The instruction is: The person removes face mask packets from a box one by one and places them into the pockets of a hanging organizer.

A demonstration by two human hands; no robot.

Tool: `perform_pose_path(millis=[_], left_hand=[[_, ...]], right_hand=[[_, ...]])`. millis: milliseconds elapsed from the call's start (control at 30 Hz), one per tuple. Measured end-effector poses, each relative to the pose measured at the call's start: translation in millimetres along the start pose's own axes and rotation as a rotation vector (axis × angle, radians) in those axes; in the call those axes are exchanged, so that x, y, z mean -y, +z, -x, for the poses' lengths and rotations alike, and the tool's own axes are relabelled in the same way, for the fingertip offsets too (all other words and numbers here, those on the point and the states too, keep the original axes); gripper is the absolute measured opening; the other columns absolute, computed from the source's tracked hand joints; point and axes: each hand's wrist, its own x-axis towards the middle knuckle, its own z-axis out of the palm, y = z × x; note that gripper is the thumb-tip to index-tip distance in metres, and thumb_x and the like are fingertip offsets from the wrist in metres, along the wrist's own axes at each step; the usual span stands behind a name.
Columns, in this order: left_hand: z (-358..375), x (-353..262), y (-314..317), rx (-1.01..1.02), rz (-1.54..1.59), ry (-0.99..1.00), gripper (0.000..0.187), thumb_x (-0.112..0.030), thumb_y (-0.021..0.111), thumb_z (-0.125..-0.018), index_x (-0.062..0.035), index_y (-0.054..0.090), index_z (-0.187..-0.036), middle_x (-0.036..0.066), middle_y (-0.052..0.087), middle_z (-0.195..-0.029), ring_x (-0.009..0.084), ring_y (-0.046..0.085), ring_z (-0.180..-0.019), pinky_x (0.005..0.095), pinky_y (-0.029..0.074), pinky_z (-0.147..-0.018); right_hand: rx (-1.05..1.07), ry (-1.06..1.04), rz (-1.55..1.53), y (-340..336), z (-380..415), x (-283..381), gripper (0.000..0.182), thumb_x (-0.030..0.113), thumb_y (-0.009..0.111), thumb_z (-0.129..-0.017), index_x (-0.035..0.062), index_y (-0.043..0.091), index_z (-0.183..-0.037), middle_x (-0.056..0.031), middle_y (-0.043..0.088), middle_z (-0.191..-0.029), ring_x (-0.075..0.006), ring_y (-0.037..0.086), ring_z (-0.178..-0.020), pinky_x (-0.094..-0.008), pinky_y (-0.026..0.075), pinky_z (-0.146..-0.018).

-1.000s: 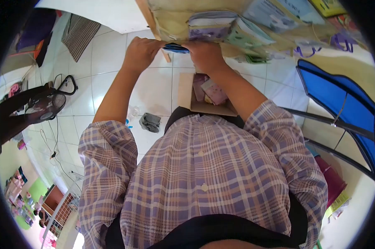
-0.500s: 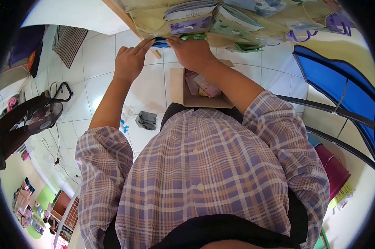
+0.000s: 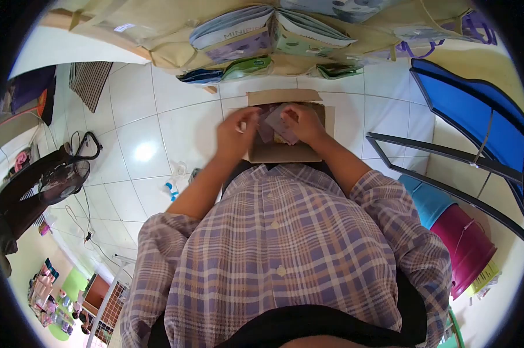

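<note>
The dark fan (image 3: 70, 181) at the left of the frame is cut off by the black rim. The left hand (image 3: 237, 134) is blurry, up near the middle. Its fingers are bent over the left side of the box (image 3: 285, 153), and I can't tell if they hold anything. The pink and gray packets (image 3: 285, 131) are inside the box, partly hidden by the hands. The right hand (image 3: 307, 124) has its fingers bent in by the top packet; I can't tell if they grip it. The cloth pocket holder (image 3: 157, 36) runs off the top. At the lower right, a sleeve (image 3: 401, 223) hides part of the blue bucket (image 3: 433, 203).

Open floor (image 3: 186, 130) lies left of the left hand. The box flaps stick out at its top and right, below the hanging pockets. Right of the box is a bit of floor, then the black bars (image 3: 416, 149) of the blue frame (image 3: 465, 95).

The floor is shiny white tile. A striped cloth (image 3: 91, 84) is at the upper left, and a dark pink bucket (image 3: 462, 249) is at the lower right.
</note>
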Motion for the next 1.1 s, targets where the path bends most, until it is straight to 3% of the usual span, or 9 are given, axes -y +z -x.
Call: perform_pose_path(millis=[133, 200, 233, 300, 400, 533, 733, 1033, 1100], left_hand=[[14, 88, 71, 0.187, 0.355, -0.504, 0.016, -0.007, 0.058, -0.087, -0.0052, 0.065, -0.101, 0.006, 0.065, -0.089, 0.0203, 0.066, -0.085, 0.0272, 0.051, -0.07], [14, 121, 82, 0.801, -0.802, 0.162, 0.02, -0.008, 0.051, -0.09, -0.0028, 0.062, -0.105, 0.009, 0.062, -0.092, 0.023, 0.064, -0.087, 0.0303, 0.051, -0.069], [18, 163, 119, 0.799, -0.799, 0.16, 0.02, -0.008, 0.051, -0.09, -0.0028, 0.062, -0.105, 0.009, 0.062, -0.092, 0.023, 0.064, -0.087, 0.0303, 0.051, -0.069], [42, 258, 145, 0.555, -0.094, -0.511, 0.021, -0.008, 0.048, -0.089, -0.0013, 0.06, -0.105, 0.014, 0.059, -0.093, 0.0238, 0.062, -0.088, 0.0355, 0.051, -0.07], [14, 131, 105, 0.317, 0.26, -1.033, 0.022, -0.011, 0.05, -0.089, -0.0004, 0.06, -0.105, 0.015, 0.058, -0.097, 0.0227, 0.059, -0.087, 0.0386, 0.049, -0.069], [16, 160, 110, 0.24, 0.285, -0.816, 0.025, -0.017, 0.055, -0.089, 0.0007, 0.059, -0.107, 0.012, 0.059, -0.096, 0.0214, 0.056, -0.081, 0.037, 0.046, -0.066], [11, 148, 102, 0.342, 0.356, -1.063, 0.032, -0.023, 0.06, -0.09, -0.0002, 0.056, -0.112, 0.01, 0.06, -0.102, 0.0215, 0.06, -0.089, 0.0351, 0.048, -0.073], [21, 137, 103, 0.376, 0.143, -0.653, 0.022, -0.016, 0.059, -0.09, -0.0026, 0.065, -0.107, 0.009, 0.067, -0.09, 0.0179, 0.063, -0.081, 0.0299, 0.05, -0.074], [24, 144, 102, 0.327, 0.375, -0.698, 0.019, -0.014, 0.058, -0.09, -0.0021, 0.066, -0.104, 0.005, 0.068, -0.089, 0.0168, 0.063, -0.081, 0.0287, 0.05, -0.073]], right_hand=[[-0.039, 0.178, 0.118, 38, -2, -68, 0.027, 0.015, 0.065, -0.082, 0.0002, 0.062, -0.105, -0.0144, 0.068, -0.093, -0.029, 0.066, -0.091, -0.0366, 0.052, -0.081], [0.015, 0.253, 0.288, 54, -4, -84, 0.036, 0.015, 0.064, -0.082, 0.0007, 0.058, -0.115, -0.0179, 0.066, -0.104, -0.0302, 0.064, -0.098, -0.0381, 0.05, -0.087], [0.018, 0.253, 0.291, 63, -7, -100, 0.036, 0.015, 0.064, -0.082, 0.0007, 0.058, -0.115, -0.0179, 0.066, -0.104, -0.0302, 0.064, -0.098, -0.0381, 0.05, -0.087], [0.138, 0.025, 0.386, 77, -8, -128, 0.044, 0.02, 0.062, -0.084, 0.0028, 0.054, -0.124, -0.0205, 0.056, -0.125, -0.0318, 0.053, -0.118, -0.04, 0.042, -0.099], [0.422, 0.21, 0.628, 62, -4, -77, 0.057, 0.027, 0.062, -0.084, 0.0043, 0.047, -0.134, -0.0193, 0.038, -0.143, -0.0337, 0.035, -0.133, -0.0389, 0.031, -0.109], [0.437, 0.328, 0.608, 68, -10, -79, 0.065, 0.031, 0.062, -0.085, 0.0017, 0.041, -0.138, -0.018, 0.027, -0.15, -0.0352, 0.023, -0.138, -0.0391, 0.017, -0.115], [0.456, 0.335, 0.827, 63, -7, -57, 0.068, 0.041, 0.051, -0.088, -0.0038, 0.041, -0.137, -0.0216, 0.034, -0.146, -0.0349, 0.029, -0.136, -0.0436, 0.012, -0.115], [0.381, 0.309, 0.673, 69, -15, -88, 0.059, 0.034, 0.054, -0.085, -0.0021, 0.048, -0.131, -0.0242, 0.047, -0.136, -0.0349, 0.047, -0.124, -0.044, 0.029, -0.108], [0.264, 0.435, 0.223, 60, -11, -74, 0.052, 0.026, 0.059, -0.084, -0.0013, 0.05, -0.129, -0.0199, 0.053, -0.128, -0.0295, 0.052, -0.117, -0.039, 0.036, -0.1]])
